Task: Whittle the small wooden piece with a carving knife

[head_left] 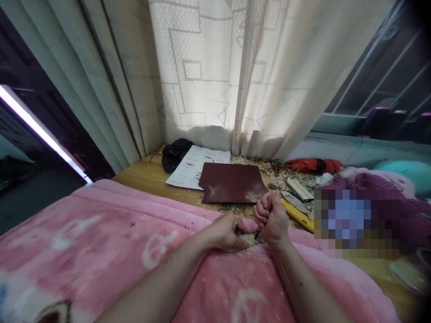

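My left hand (229,232) rests low over a pink plush blanket (111,224), its thumb and fingers closed on a small pale, rough-looking piece (249,239). Right beside it, my right hand (273,219) is curled into a fist, thumb on top. A thin dark tip (257,235) pokes out below that fist, close to the pale piece; the rest of this tool is hidden in the fingers. Whether the tip touches the piece I cannot tell. Just beyond the hands lies a dark red sheet (232,181), its near right corner dusty.
A white printed sheet (198,166) and a black plastic bag (178,154) lie behind on the wooden surface (144,172). Shavings (279,172) litter the back right, around a cream handle-like object (299,189) and a yellow-handled tool (298,216). Purple cloth (380,186) is heaped at right.
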`<state>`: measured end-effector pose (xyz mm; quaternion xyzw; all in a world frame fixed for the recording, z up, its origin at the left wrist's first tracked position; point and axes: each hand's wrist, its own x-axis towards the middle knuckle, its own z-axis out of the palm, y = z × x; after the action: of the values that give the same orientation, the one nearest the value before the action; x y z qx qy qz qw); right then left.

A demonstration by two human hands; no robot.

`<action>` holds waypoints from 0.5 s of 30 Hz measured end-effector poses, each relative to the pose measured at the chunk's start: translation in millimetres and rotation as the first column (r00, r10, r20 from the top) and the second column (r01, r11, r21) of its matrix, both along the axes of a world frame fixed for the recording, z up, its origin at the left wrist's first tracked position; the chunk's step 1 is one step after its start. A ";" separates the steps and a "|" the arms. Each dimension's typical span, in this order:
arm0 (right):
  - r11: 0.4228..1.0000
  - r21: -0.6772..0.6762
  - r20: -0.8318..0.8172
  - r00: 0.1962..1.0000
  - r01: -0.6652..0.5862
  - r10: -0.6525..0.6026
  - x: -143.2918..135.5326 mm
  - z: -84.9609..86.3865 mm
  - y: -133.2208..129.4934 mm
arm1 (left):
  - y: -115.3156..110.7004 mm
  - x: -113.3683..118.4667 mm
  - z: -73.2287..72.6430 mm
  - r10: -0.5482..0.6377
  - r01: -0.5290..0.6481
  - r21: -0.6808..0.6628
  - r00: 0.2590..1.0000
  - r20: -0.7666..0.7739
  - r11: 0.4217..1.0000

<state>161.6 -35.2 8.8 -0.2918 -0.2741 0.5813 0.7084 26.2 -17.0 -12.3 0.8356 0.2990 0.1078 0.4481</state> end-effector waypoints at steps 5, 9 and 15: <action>0.993 0.025 0.038 0.993 -0.112 0.111 0.1 -0.6 -0.6 | -0.7 1.7 2.9 -0.032 0.034 -0.018 0.996 0.087 0.999; 0.979 0.030 0.018 0.979 -0.203 0.203 2.2 0.3 0.1 | -1.2 2.6 6.5 -0.053 0.060 -0.054 0.990 0.130 0.997; 0.992 0.007 -0.011 0.992 -0.127 0.128 2.5 -2.1 3.2 | -1.0 1.6 4.3 -0.027 0.026 0.009 0.998 0.059 1.000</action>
<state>164.1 -32.0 6.7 -0.2681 -0.2901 0.6261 0.6723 27.7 -18.0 -7.9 0.8377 0.2742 0.1277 0.4547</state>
